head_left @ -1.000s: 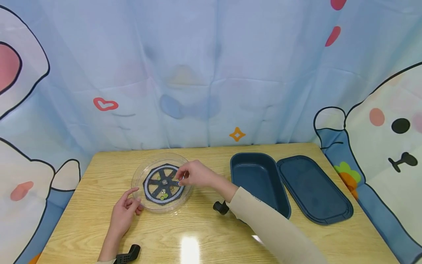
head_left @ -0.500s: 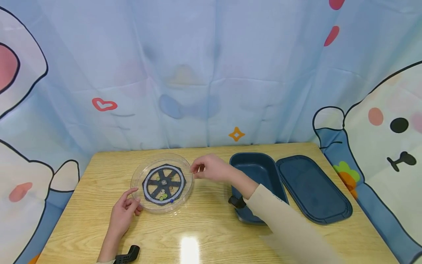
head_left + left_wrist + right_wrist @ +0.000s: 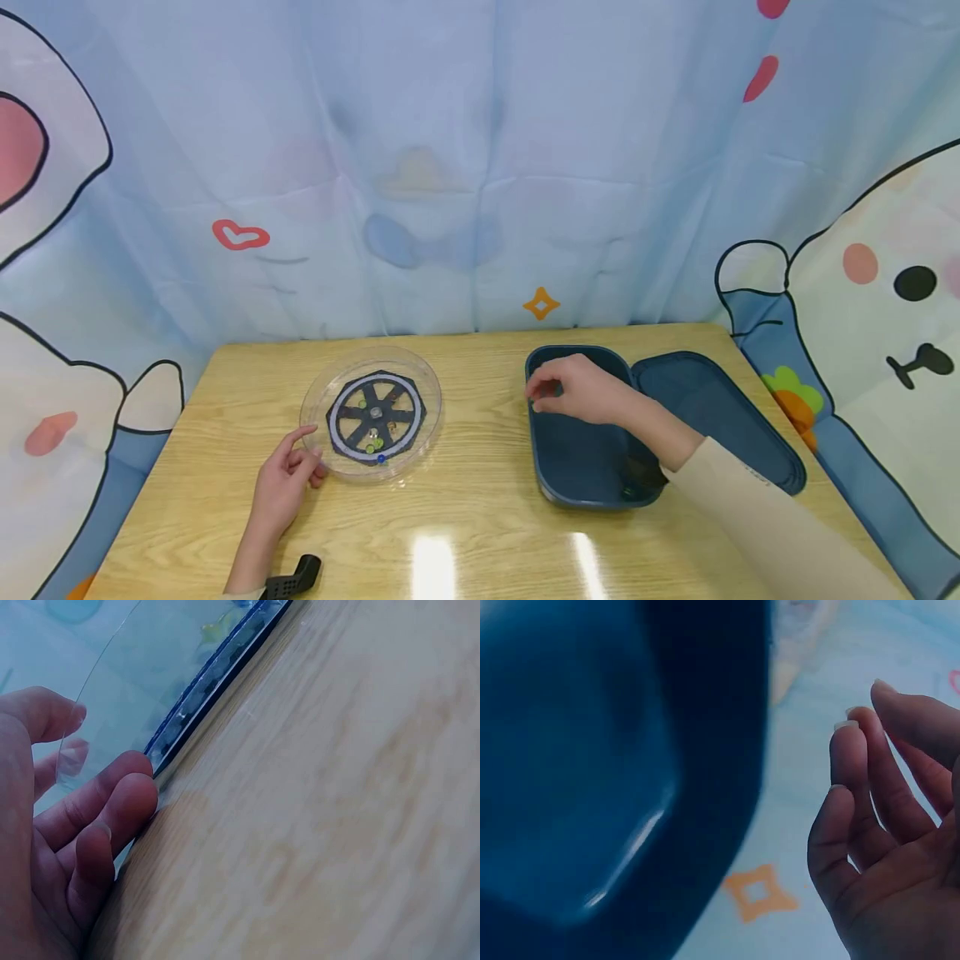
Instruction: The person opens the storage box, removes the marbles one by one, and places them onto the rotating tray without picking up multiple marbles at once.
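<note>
Evidently, the dish (image 3: 430, 388) asks for the gentlest touch: clear and thin-walled, it looks light, stiff, perhaps brittle if squeezed, and likely to slide on the smooth table (image 3: 480, 475). It sits flat toward the table's far left corner; whether the dark wheel (image 3: 377, 412) lies inside or beneath it, I cannot tell. The left hand (image 3: 277, 490) touches the dish's near left rim with bent fingers; whether they pinch it or merely brace it does not show. Low on the outer wall, from opposite sides, seems the safest hold. Over the wheel, a blue bead (image 3: 382, 459) and a green bead (image 3: 378, 443) look hard, slippery, almost weightless and apt to roll, so a soft fingertip pinch around the middle suits them. The right hand (image 3: 579, 390) hangs over the left rim of the bin (image 3: 581, 467), thumb and fingertips slightly apart, nothing visible between. The bin, near the table's far edge, looks stiff and best lifted by both long rims.
</note>
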### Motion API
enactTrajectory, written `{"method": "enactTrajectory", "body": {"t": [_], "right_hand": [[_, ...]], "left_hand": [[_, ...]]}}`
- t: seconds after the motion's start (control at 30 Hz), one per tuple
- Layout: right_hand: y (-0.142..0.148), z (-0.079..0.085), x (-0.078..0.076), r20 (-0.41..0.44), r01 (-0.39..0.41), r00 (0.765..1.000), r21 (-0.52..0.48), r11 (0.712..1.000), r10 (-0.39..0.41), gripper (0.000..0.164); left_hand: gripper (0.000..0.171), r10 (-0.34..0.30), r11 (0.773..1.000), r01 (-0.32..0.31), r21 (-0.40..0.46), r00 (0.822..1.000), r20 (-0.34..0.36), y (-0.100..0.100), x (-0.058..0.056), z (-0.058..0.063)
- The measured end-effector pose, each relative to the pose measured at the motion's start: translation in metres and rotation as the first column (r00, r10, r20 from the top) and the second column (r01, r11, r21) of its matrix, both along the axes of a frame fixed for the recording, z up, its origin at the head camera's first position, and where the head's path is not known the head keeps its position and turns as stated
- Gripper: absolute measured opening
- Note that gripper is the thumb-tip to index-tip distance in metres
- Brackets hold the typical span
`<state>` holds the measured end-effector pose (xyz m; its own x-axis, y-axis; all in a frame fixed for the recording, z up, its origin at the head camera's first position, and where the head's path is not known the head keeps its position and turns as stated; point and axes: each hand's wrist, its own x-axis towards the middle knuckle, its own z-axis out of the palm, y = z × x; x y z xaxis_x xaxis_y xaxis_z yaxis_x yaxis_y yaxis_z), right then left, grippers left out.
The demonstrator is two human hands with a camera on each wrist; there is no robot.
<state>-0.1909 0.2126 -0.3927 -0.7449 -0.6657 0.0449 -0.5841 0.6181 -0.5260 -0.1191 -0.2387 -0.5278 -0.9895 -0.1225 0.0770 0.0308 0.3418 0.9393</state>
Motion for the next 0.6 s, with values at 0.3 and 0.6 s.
{"method": "enactTrajectory", "body": {"t": [0.3,0.6], "right_hand": [[0.063,-0.019,0.025,0.088,-0.091,0.993,0.096,0.991,0.083,0.015],[0.077,-0.024,0.037,0.113,-0.164,0.984,0.299,0.940,0.136,0.024]], "left_hand": [[0.035,-0.005,1.000,0.005,0.001,1.000,-0.001,0.001,-0.001,0.002],[0.037,0.000,1.000,0.000,0.020,1.000,0.020,0.000,0.001,0.003]]}}
